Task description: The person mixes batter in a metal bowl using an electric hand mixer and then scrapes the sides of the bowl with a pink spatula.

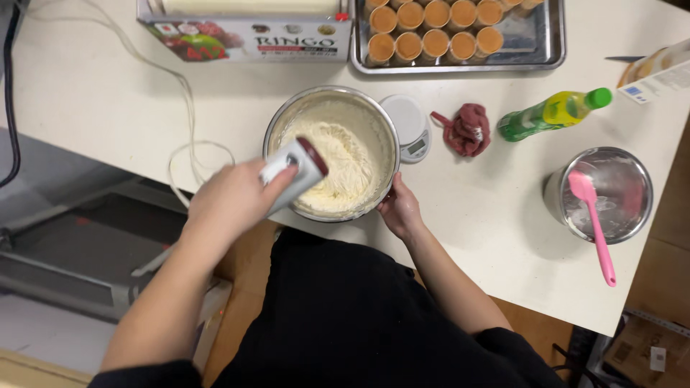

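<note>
left grip: left hand (228, 197) wrapped tight around the handle of a white hand mixer (295, 171) with a dark red end; fingers fully curled, no gap showing.
left arm pose: forearm comes up from lower left, wrist bent inward, mixer tilted down into the bowl.
right grip: right hand (399, 208) cupped on the near right rim of the steel mixing bowl (287, 118); fingers touch the outer wall, thumb along the edge. Holding the bowl, narrow.
right arm pose: forearm runs up from lower right, dark sleeve at the elbow.
bowl: on the white surface (108, 93), right at its near edge, in front of the person's body.
contents: pale whipped cream (345, 162), piled and ridged; beaters buried in it, can't see them.
mixer cord: white cable (188, 115) loops left across the surface.
scale: small round kitchen scale (408, 126) touching the bowl's far right side.
cloth: dark red rag (467, 129) just beside the scale.
bottle: green-and-yellow bottle (553, 113) lying on its side, right of the rag.
second bowl: smaller steel bowl (618, 179) well apart at right, pink spatula (591, 215) resting in it, handle over the rim.
tray: metal tray (535, 43) of orange-filled cups (435, 42) at the far edge.
box: printed carton (244, 36) left of the tray.
</note>
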